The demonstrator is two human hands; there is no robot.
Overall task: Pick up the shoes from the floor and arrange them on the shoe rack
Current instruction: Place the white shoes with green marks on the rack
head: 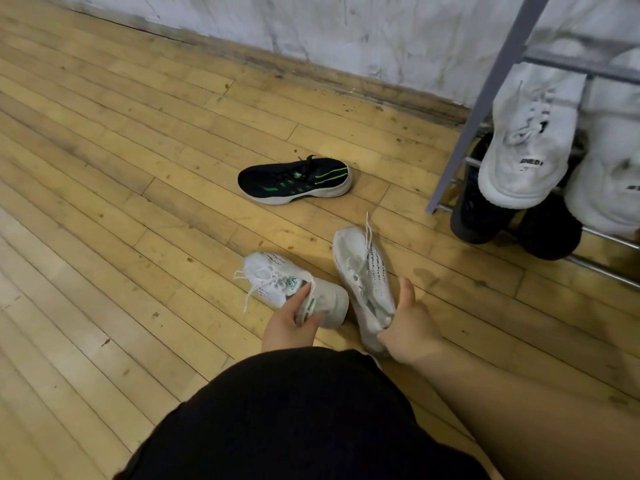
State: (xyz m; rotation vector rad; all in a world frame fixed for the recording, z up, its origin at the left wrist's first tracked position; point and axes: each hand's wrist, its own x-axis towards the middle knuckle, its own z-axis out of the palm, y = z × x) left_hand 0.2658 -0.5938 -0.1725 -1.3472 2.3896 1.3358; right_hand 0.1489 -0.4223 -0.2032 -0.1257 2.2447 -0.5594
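White sneaker (273, 282) in left hand (287, 323), its twin (363, 271) in right hand (408, 327), heels gripped

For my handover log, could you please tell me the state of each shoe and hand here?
Left white sneaker: heel gripped by left hand.
Right white sneaker: heel gripped by right hand.
Black-green sneaker: upright on floor, untouched.
White pair: on rack, upper tier.
Black pair: on rack, lower tier.

The far sneaker (294, 181) lies on the floor (138, 202) behind the near-left sneaker (273, 278) and near-right sneaker (363, 271), with the shoe rack (498, 91) to their right
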